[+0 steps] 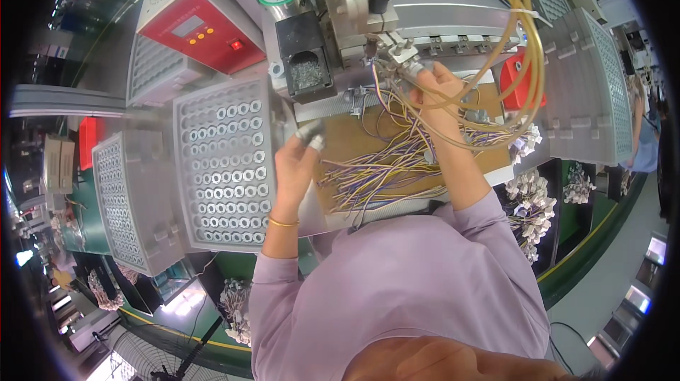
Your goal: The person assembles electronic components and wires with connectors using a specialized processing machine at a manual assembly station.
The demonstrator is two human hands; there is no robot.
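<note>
Left hand: the bare left hand (294, 158), with white-covered fingertips (316, 143), is between the tray and the wires; its fingertips are close to one another, and any grip cannot be told.
Right hand: the bare right hand (440, 91) is at the silver metal clamp fixture (402, 50), fingers curled; what they pinch cannot be told.
Wires: the thin purple, yellow and white wires (389, 165) lie spread over the flat brown board (354, 139), in front of the fixture.
Tray: the pale grey rectangular plastic tray (191, 117), left of the left hand, holds rows of silver ring-shaped parts (234, 192).
Hoses: looped yellowish flexible hoses (536, 34) hang beside the right hand.
Clippings box: the black open-topped box (301, 37) stands beyond the left hand.
Control unit: the red-fronted white box (205, 30) stands behind the tray.
</note>
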